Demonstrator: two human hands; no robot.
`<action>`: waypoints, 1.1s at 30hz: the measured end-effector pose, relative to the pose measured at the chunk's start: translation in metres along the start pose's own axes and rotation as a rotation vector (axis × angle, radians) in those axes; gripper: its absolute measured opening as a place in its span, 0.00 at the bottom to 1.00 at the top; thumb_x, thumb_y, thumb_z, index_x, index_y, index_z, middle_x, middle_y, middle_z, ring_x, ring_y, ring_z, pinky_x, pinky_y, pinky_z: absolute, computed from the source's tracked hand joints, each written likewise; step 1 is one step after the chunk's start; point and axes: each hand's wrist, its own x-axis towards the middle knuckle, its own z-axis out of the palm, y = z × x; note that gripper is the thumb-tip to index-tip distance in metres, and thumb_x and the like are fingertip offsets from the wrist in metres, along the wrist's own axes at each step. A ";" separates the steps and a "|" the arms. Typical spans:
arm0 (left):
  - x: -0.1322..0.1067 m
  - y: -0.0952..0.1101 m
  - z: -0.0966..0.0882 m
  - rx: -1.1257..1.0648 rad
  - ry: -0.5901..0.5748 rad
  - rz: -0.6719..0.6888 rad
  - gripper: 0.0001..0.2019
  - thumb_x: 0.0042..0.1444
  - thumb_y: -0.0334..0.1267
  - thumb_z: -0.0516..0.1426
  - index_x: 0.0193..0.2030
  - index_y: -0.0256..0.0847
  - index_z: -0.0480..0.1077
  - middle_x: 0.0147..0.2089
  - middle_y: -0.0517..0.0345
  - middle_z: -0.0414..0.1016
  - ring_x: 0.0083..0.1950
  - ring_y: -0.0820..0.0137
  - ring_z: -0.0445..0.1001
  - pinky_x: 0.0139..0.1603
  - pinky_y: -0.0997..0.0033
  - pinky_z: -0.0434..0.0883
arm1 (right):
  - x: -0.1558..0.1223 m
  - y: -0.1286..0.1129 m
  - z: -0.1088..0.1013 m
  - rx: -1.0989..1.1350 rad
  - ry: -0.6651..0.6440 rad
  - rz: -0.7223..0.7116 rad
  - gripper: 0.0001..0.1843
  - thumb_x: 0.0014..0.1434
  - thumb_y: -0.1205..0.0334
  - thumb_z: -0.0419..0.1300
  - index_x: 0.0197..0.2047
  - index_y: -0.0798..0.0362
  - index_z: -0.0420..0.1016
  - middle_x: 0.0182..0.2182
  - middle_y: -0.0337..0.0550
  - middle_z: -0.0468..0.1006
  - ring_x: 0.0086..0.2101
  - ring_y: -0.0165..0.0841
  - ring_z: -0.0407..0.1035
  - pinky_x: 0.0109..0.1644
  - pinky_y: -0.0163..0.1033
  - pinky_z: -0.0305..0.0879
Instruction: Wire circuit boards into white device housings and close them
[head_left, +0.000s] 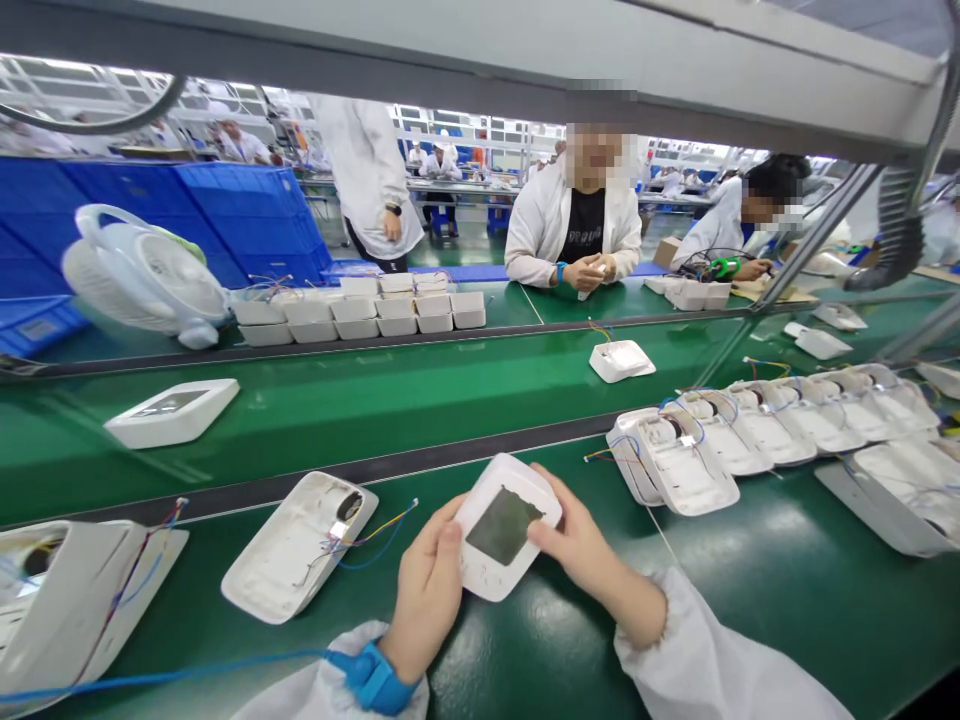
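Between my two hands is a white plastic device housing [480,577] with a dark rectangular display, held tilted above the green bench. My left hand [429,590] grips its left edge, thumb along the side. On the right edge, my right hand [581,545] holds it too, the thumb lying on the display's edge. A blue wrist strap [379,680] with a cord is around my left wrist. Just left of my hands lies an open white housing half [281,555] with coloured wires and a small round black part inside.
More open housings [686,470] with wires line the bench at right, and others [97,590] stand at left. A closed unit [176,410] and a wired shell [621,360] sit on the green conveyor [420,390]. Beyond are stacked shells [356,315], a fan [150,270] and co-workers. A metal beam crosses overhead.
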 end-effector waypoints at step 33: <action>-0.012 -0.013 0.000 0.308 -0.086 0.625 0.37 0.57 0.53 0.61 0.69 0.45 0.53 0.67 0.40 0.61 0.68 0.48 0.59 0.65 0.41 0.61 | 0.001 -0.013 -0.028 -0.772 -0.003 -0.446 0.25 0.65 0.48 0.55 0.60 0.54 0.68 0.49 0.52 0.79 0.46 0.42 0.75 0.50 0.44 0.69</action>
